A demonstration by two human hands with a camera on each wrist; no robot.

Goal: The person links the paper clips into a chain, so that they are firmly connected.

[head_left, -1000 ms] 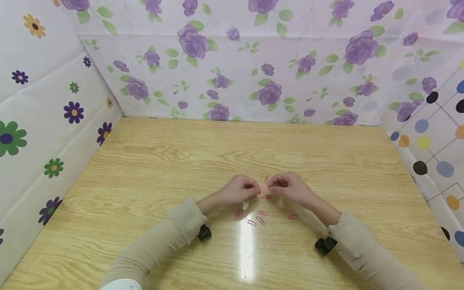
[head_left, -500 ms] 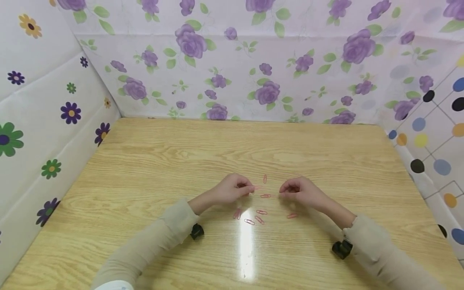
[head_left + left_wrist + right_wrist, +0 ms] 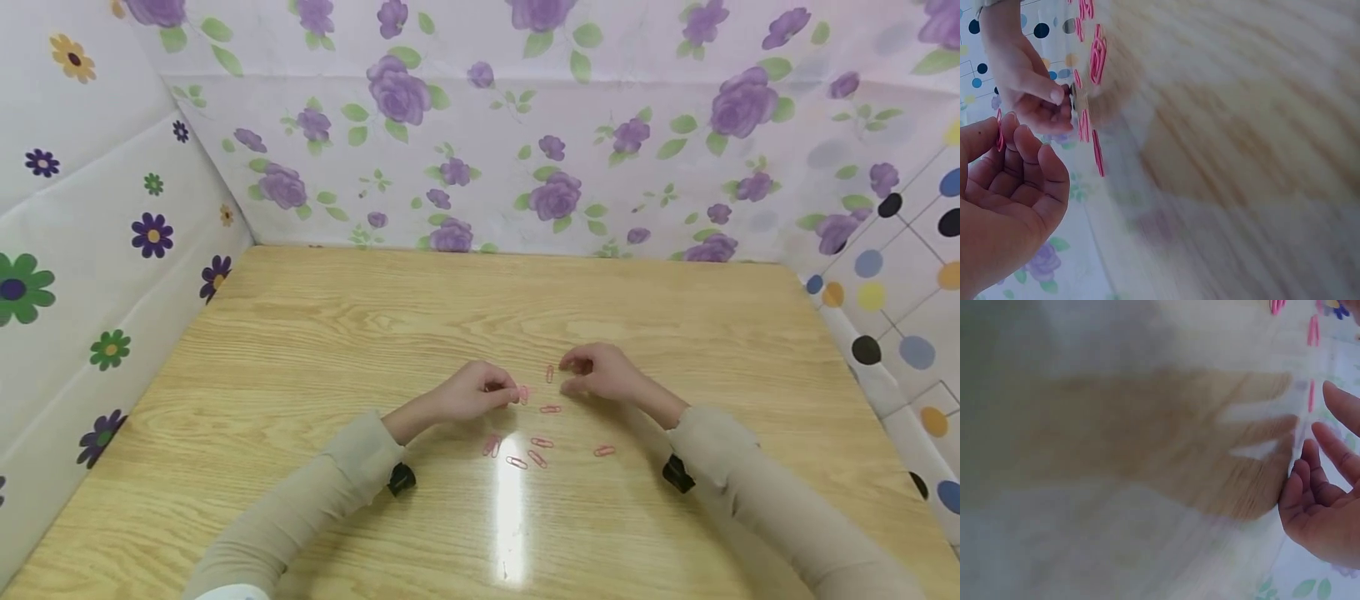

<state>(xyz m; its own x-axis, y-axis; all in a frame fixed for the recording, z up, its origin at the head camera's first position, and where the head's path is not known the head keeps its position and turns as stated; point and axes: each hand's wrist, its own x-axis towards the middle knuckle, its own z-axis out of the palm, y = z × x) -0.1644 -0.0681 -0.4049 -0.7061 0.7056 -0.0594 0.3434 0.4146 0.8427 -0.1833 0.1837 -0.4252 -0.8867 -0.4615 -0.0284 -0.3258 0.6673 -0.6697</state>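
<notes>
My left hand pinches a pink paper clip between thumb and forefinger. In the head view its pink wire juts out past the fingertips; whether more than one clip is held I cannot tell. To the right, my right hand has thumb and forefinger parted and holds nothing. Just left of those fingertips, apart from them, a single paper clip lies on the table. The right wrist view shows the right hand low over the tabletop, near a paper clip.
Another paper clip lies between the hands. Several more, such as this paper clip, are scattered nearer the person, with one paper clip off to the right. The wooden table is bordered by flowered cloth.
Both hands were together at the pink wire a second ago. The right hand drew off to the right, then came back left and farther out, fingers parting. The left hand shifted slightly left, keeping its clip.
</notes>
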